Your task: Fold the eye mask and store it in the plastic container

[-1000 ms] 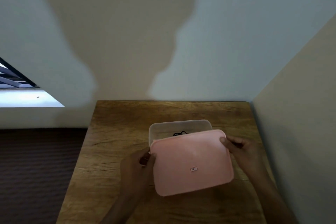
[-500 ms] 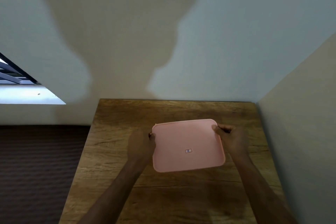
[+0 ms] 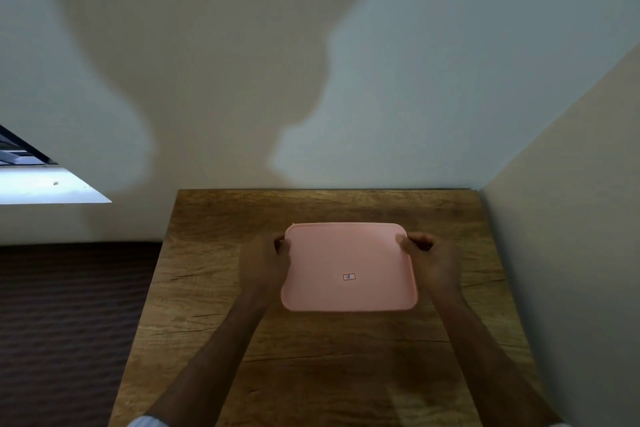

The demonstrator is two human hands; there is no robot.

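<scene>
A pink lid (image 3: 348, 267) with a small sticker in its middle lies flat over the plastic container and hides it completely. The eye mask is out of sight under the lid. My left hand (image 3: 265, 262) grips the lid's left edge near the far corner. My right hand (image 3: 431, 262) grips the right edge, thumb on top near the far right corner. Both hands press on the lid from the sides.
The container stands on a small wooden table (image 3: 311, 357) pushed into a corner. A wall rises right behind the table and another runs along its right side (image 3: 571, 253). Dark ribbed flooring (image 3: 69, 322) lies to the left.
The lid was tilted and offset toward me, with the clear container and the dark mask visible behind it. It has since slid away from me and now sits squarely over the container.
</scene>
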